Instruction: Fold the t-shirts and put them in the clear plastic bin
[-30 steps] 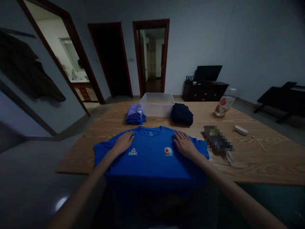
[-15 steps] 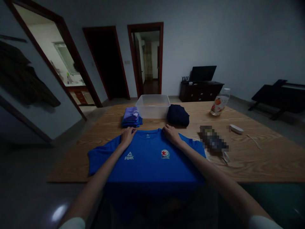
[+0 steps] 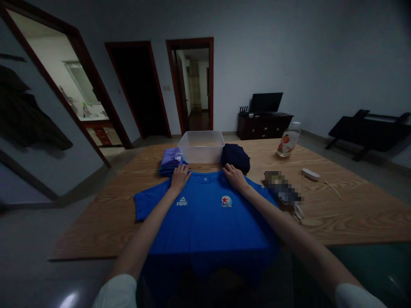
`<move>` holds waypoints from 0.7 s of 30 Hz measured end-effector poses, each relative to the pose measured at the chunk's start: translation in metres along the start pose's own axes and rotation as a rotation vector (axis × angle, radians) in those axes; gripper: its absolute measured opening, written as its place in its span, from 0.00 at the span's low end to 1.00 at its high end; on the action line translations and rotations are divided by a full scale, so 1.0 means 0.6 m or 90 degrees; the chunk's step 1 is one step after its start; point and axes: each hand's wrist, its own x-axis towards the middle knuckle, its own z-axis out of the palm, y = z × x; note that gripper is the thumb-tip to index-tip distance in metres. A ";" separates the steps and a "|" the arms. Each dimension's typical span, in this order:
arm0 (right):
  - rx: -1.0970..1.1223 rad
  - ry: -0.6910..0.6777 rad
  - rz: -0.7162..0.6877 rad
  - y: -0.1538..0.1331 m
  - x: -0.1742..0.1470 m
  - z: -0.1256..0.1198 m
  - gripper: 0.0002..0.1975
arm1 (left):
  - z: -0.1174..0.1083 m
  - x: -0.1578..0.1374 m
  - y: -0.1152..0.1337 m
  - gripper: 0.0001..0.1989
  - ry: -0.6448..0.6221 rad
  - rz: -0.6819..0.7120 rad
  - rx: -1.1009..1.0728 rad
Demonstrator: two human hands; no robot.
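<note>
A blue T-shirt (image 3: 204, 218) lies front side up on the wooden table, its lower part hanging over the near edge. White lettering and a small round emblem show on its chest. My left hand (image 3: 180, 176) grips the shoulder beside the collar, fingers curled on the cloth. On the other shoulder, my right hand (image 3: 234, 176) has its fingers bent onto the fabric in the same way. Just beyond my left hand sits a stack of folded purple and blue clothing (image 3: 171, 160). A folded dark navy garment (image 3: 236, 157) rests past my right hand.
Between the folded piles stands a clear plastic box (image 3: 201, 153). To the right are a blurred-out item (image 3: 284, 188) with a white strap, a white device (image 3: 310, 174) with a cord, and a clear bottle (image 3: 288, 140). The wooden table (image 3: 86, 231) has its near edge close to me.
Both hands have shifted the T-shirt rightward and slightly away from me. Its left sleeve now lies nearer the middle, and my left hand is closer to the purple stack. The view has turned slightly.
</note>
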 end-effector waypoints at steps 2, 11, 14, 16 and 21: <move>0.003 0.014 -0.017 -0.016 -0.023 -0.006 0.20 | -0.017 -0.024 -0.006 0.16 0.004 0.023 -0.011; 0.034 -0.014 0.120 0.007 -0.266 0.035 0.36 | -0.060 -0.269 -0.188 0.32 -0.098 -0.183 0.084; 0.070 -0.019 0.145 0.041 -0.286 0.057 0.36 | -0.064 -0.304 -0.240 0.31 -0.130 -0.232 0.124; 0.076 -0.037 0.104 0.057 -0.277 0.066 0.32 | -0.067 -0.305 -0.263 0.32 -0.141 -0.256 0.134; 0.048 -0.067 0.038 0.061 -0.236 0.060 0.27 | -0.065 -0.291 -0.313 0.32 -0.183 -0.264 0.140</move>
